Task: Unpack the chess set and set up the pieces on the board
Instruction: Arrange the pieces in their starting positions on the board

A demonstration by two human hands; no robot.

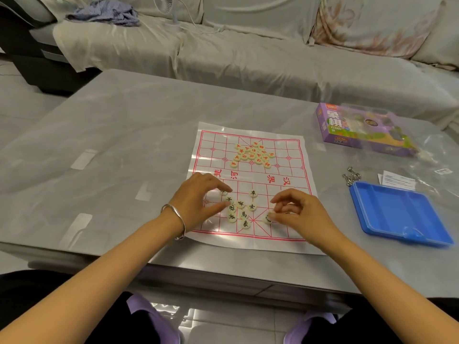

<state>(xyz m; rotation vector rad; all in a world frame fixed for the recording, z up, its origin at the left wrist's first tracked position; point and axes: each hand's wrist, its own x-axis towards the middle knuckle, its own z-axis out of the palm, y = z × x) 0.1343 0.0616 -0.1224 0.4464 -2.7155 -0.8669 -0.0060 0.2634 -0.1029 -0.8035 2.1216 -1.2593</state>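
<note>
A white plastic xiangqi board [295, 229] with a red grid lies on the grey table. Several cream discs with red characters [252, 155] are heaped on its far half. Several discs with black characters [242, 209] lie scattered on the near half. My left hand [198, 202] rests over the near-left part of the board, its forefinger touching a black-marked disc [223, 192] and its other fingers by the scattered discs. My right hand [295, 212] hovers over the near-right part, fingers curled, pinching a black-marked disc [268, 218].
A purple chess box [357, 130] in clear wrap lies at the far right of the table. A blue plastic tray [397, 214] sits right of the board, with metal ring puzzles [349, 176] and paper slips behind it. A covered sofa stands beyond the table.
</note>
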